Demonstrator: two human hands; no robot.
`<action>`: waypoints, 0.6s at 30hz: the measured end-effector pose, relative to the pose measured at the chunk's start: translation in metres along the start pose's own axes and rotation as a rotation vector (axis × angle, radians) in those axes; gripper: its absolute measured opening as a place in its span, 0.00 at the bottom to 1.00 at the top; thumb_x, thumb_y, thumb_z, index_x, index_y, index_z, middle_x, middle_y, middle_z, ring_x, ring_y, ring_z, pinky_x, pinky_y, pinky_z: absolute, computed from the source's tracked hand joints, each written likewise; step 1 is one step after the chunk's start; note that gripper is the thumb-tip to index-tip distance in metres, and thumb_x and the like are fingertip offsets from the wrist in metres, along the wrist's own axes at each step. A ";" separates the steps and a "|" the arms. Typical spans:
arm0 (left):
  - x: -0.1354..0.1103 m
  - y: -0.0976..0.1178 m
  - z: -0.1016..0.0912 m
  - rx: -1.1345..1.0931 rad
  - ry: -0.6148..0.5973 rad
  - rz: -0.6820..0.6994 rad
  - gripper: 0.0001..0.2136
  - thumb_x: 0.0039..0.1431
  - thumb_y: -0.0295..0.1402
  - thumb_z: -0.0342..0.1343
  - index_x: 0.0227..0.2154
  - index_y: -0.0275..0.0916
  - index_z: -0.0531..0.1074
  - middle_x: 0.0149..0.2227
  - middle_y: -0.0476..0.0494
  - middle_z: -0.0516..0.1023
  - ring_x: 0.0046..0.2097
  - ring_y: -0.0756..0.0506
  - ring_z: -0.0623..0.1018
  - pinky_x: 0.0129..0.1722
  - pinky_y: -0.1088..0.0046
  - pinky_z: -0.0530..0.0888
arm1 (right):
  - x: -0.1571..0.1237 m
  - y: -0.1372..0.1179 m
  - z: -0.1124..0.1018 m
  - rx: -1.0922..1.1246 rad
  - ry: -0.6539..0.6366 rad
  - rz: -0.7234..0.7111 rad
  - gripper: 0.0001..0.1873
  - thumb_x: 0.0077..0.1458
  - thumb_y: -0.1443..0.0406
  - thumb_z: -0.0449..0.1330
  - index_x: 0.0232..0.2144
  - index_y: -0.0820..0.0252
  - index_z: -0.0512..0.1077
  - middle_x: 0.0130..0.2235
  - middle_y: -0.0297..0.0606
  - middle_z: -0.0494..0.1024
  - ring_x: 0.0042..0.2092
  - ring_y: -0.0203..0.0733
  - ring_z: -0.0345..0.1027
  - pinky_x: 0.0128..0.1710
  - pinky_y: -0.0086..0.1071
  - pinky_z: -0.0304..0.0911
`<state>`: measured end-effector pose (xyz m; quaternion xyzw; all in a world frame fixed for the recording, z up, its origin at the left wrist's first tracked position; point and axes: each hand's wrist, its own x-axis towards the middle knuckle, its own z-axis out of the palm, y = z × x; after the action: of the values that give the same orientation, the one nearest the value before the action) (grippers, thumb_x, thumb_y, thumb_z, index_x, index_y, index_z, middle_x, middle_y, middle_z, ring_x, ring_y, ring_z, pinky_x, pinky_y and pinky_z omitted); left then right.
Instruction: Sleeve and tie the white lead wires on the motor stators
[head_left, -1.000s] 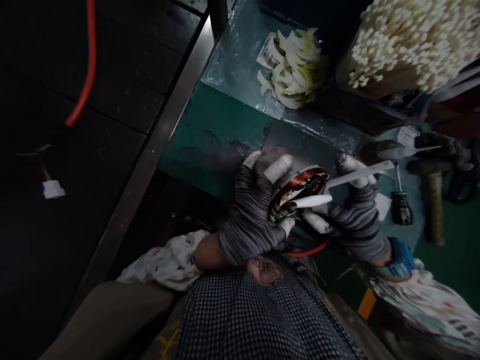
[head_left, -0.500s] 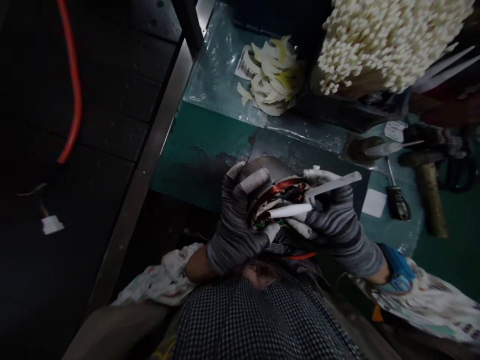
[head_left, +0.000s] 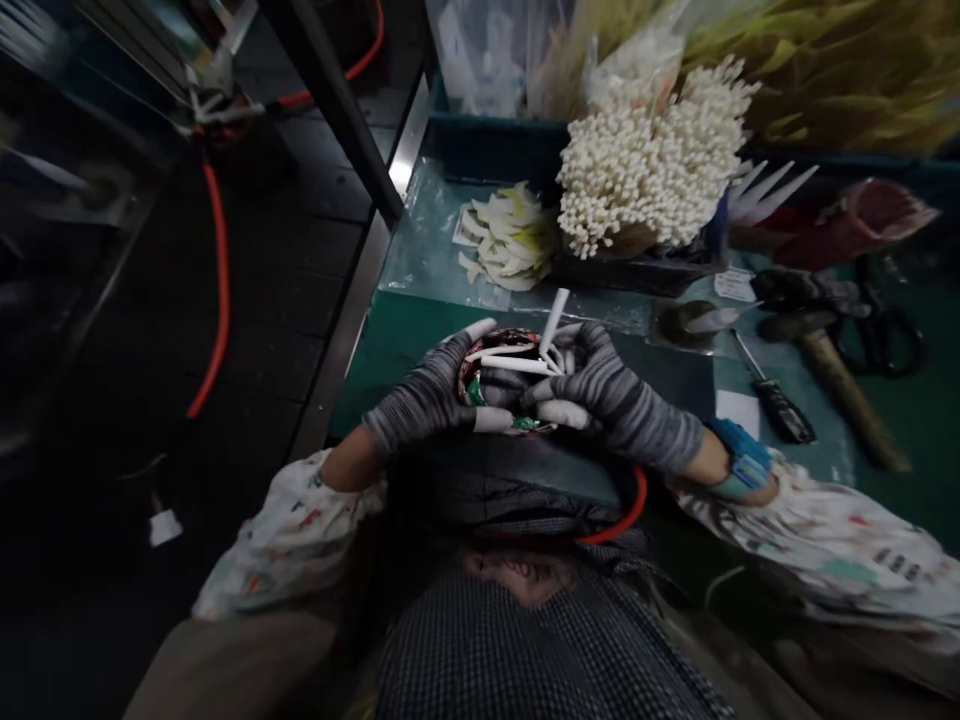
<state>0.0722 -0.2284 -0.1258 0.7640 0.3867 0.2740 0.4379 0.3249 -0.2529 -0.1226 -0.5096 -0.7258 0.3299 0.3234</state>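
Observation:
Between my hands is a ring-shaped motor stator [head_left: 469, 374] with reddish copper windings and bits of green board. My left hand [head_left: 431, 390], in a grey striped glove with white fingertips, is closed round its left side. My right hand [head_left: 600, 390], gloved alike, grips the right side, its fingers bent over the rim and partly hiding the centre. Two white sleeves come out near the right fingers. One white sleeve [head_left: 517, 364] lies across the ring to the left; the other, an upper sleeve [head_left: 555, 316], sticks up and away. Whether the fingers pinch the sleeves is unclear.
Behind sit a pile of pale curved strips [head_left: 510, 240] and a bundle of white thin tubes [head_left: 652, 165]. A screwdriver [head_left: 780, 405], a hammer [head_left: 851, 385] and black-handled scissors [head_left: 889, 335] lie right. A red hose [head_left: 217, 290] hangs left of the table edge.
The stator has turned from a tilted pose to face upward more. The sleeve that pointed right now sticks up, and my right fingers have moved onto the rim. The camera view has shifted.

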 end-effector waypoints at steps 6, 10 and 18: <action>-0.020 0.036 0.018 0.790 0.254 0.392 0.07 0.66 0.33 0.61 0.46 0.47 0.77 0.39 0.46 0.83 0.40 0.39 0.80 0.44 0.55 0.80 | -0.003 0.001 0.004 0.186 -0.050 -0.055 0.17 0.62 0.54 0.66 0.49 0.55 0.76 0.56 0.44 0.73 0.55 0.49 0.70 0.60 0.50 0.71; -0.033 0.055 0.032 0.986 0.211 0.420 0.06 0.68 0.29 0.56 0.39 0.41 0.79 0.40 0.43 0.85 0.42 0.38 0.82 0.42 0.57 0.79 | -0.016 0.004 -0.010 0.100 -0.148 -0.301 0.15 0.63 0.53 0.66 0.48 0.53 0.79 0.66 0.43 0.64 0.62 0.48 0.66 0.68 0.47 0.63; -0.045 0.044 0.018 1.043 0.170 0.579 0.19 0.65 0.18 0.46 0.52 0.37 0.76 0.46 0.45 0.87 0.46 0.42 0.83 0.46 0.63 0.79 | -0.012 0.008 -0.003 0.117 -0.046 -0.267 0.13 0.66 0.54 0.62 0.40 0.55 0.79 0.53 0.43 0.72 0.60 0.47 0.67 0.62 0.43 0.69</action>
<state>0.0765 -0.2882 -0.0989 0.9277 0.2800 0.2162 -0.1195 0.3350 -0.2620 -0.1288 -0.3812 -0.7738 0.3374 0.3770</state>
